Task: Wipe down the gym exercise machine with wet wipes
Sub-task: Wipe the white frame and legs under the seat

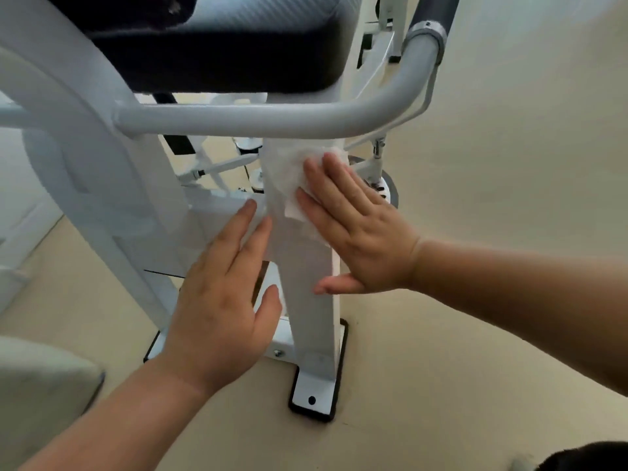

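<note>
Item 1: gym exercise machine, white-painted steel frame. Its square upright post (309,300) stands at centre on a bolted foot plate (314,396) with 1 visible hole, set on a beige floor (475,368)

Item 2: wet wipe (285,175), white and crumpled, spread over the upper front of the post just below the grey tubular bar (238,120) that crosses in front of it

Item 3: right hand (356,232), released and flat. Its fingers are straight and pressed onto the right part of the wipe, holding it against the post, and the thumb lies across the post lower down

Item 4: left hand (221,307), released and flat, with straight fingers laid along the left side of the post. The fingertips reach the lower left edge of the wipe; whether they touch it cannot be told

Item 5: black seat pad (210,59), above the bar at top centre

Item 6: wide curved white frame member (85,147), at left

Item 7: dark handle grip (435,8), at top right, on the upturned end of the bar
</note>
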Demonstrator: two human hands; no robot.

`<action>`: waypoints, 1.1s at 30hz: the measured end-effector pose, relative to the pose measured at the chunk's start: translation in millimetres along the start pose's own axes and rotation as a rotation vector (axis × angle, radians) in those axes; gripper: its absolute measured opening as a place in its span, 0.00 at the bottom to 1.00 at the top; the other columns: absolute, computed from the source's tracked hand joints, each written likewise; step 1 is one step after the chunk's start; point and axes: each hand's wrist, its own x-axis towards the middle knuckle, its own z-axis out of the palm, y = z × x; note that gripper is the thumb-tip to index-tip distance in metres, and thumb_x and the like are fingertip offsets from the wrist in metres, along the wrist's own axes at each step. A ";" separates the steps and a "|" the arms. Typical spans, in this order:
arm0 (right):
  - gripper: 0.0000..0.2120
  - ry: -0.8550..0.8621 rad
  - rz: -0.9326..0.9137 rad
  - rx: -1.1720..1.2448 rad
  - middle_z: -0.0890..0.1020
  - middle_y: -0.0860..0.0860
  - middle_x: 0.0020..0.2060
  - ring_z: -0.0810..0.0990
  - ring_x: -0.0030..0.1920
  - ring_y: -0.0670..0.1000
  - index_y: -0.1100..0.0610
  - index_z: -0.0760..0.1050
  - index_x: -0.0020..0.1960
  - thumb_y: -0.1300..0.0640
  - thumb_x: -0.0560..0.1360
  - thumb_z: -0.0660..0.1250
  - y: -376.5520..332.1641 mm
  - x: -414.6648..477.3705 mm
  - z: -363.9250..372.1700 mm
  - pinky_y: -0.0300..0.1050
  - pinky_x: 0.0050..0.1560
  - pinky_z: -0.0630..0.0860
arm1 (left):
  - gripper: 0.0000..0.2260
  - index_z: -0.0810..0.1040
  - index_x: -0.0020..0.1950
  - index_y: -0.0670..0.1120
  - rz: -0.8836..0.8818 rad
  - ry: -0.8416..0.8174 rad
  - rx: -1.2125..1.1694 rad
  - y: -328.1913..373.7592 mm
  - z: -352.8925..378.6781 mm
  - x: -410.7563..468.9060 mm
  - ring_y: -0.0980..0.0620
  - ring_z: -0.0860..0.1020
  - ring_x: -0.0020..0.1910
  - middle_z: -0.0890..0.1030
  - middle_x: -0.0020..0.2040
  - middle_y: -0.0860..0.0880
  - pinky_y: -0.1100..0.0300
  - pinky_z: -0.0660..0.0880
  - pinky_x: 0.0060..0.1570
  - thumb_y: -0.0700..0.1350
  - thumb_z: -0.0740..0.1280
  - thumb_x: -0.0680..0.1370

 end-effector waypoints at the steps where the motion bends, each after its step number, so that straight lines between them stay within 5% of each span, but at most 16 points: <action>1: 0.48 0.007 0.024 0.064 0.53 0.69 0.78 0.50 0.80 0.69 0.69 0.57 0.79 0.29 0.78 0.52 -7.4 -10.9 9.7 0.66 0.80 0.55 | 0.33 0.63 0.79 0.41 0.030 -0.008 0.042 4.0 0.8 5.0 0.46 0.62 0.79 0.60 0.81 0.44 0.50 0.62 0.74 0.43 0.65 0.74; 6: 0.47 0.026 0.253 0.347 0.43 0.63 0.80 0.38 0.81 0.68 0.62 0.39 0.83 0.29 0.80 0.48 -51.4 -47.0 50.3 0.62 0.82 0.43 | 0.38 0.57 0.82 0.42 0.008 -0.110 0.136 13.1 11.6 21.1 0.49 0.55 0.81 0.54 0.83 0.46 0.34 0.66 0.71 0.38 0.63 0.71; 13: 0.53 0.264 0.527 0.693 0.44 0.71 0.80 0.38 0.82 0.66 0.74 0.45 0.79 0.33 0.75 0.57 -20.4 24.5 22.3 0.64 0.81 0.46 | 0.35 0.57 0.82 0.45 -0.040 -0.139 0.153 23.0 9.3 23.0 0.52 0.53 0.82 0.51 0.84 0.51 0.36 0.65 0.73 0.41 0.60 0.74; 19: 0.50 0.231 0.442 0.662 0.43 0.69 0.80 0.39 0.81 0.67 0.66 0.35 0.81 0.29 0.79 0.49 -70.0 -15.7 41.5 0.65 0.81 0.44 | 0.38 0.56 0.82 0.44 -0.051 -0.120 0.224 34.7 4.0 36.0 0.50 0.56 0.80 0.56 0.82 0.47 0.60 0.52 0.78 0.40 0.63 0.72; 27: 0.57 0.292 0.520 0.790 0.43 0.66 0.82 0.38 0.82 0.63 0.70 0.42 0.81 0.23 0.75 0.45 2.3 45.9 12.6 0.66 0.80 0.46 | 0.33 0.62 0.80 0.46 -0.013 -0.082 0.236 32.3 0.6 38.7 0.48 0.62 0.78 0.60 0.81 0.47 0.56 0.57 0.77 0.37 0.61 0.74; 33: 0.56 0.123 0.302 0.606 0.43 0.71 0.80 0.39 0.81 0.68 0.72 0.46 0.80 0.24 0.76 0.43 -60.1 -27.8 29.8 0.69 0.80 0.49 | 0.31 0.65 0.78 0.39 0.009 -0.054 0.222 31.6 4.8 38.6 0.46 0.62 0.77 0.62 0.80 0.43 0.60 0.54 0.77 0.40 0.57 0.74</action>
